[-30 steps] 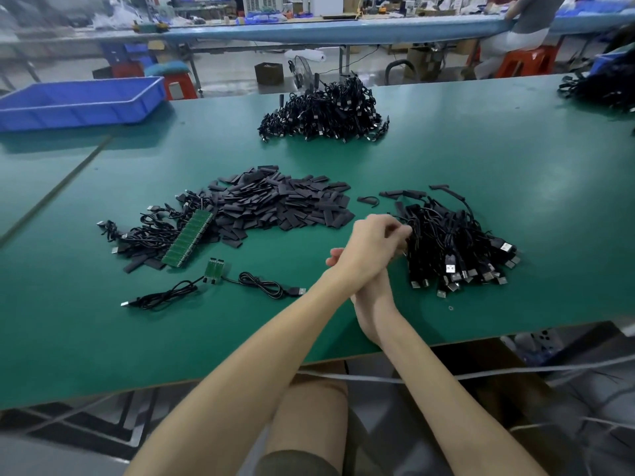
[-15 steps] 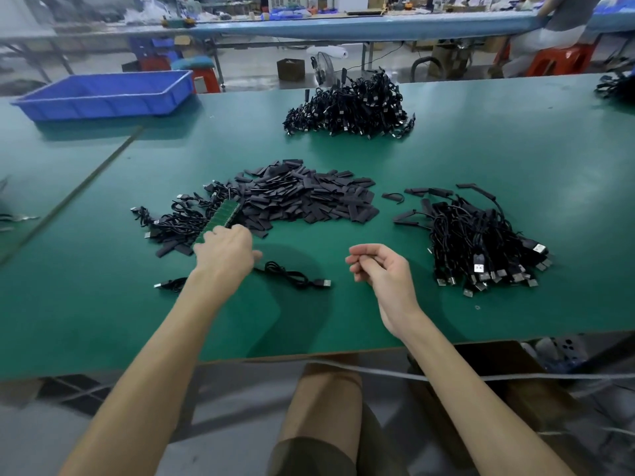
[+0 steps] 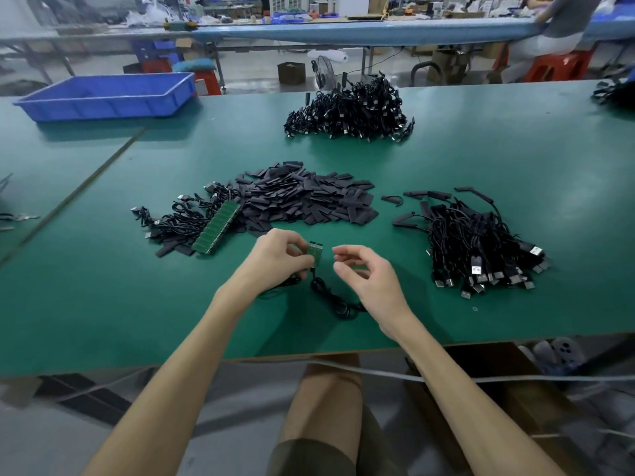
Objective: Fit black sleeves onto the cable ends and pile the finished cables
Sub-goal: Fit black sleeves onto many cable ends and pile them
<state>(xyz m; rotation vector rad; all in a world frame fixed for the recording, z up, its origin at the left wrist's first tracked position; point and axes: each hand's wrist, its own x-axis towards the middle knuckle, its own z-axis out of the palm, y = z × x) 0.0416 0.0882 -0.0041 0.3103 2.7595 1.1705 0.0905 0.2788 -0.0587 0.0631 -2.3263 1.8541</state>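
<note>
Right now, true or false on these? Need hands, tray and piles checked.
1. The left hand holds a small green board with a cable running from it. True.
2. The right hand grips a black sleeve. False: its fingers are loosely curled and hold nothing.
3. A blue tray sits at the far left of the table. True.
4. The heap of sleeves lies at the table's right end. False: it lies in the middle, and a cable pile lies to its right.
</note>
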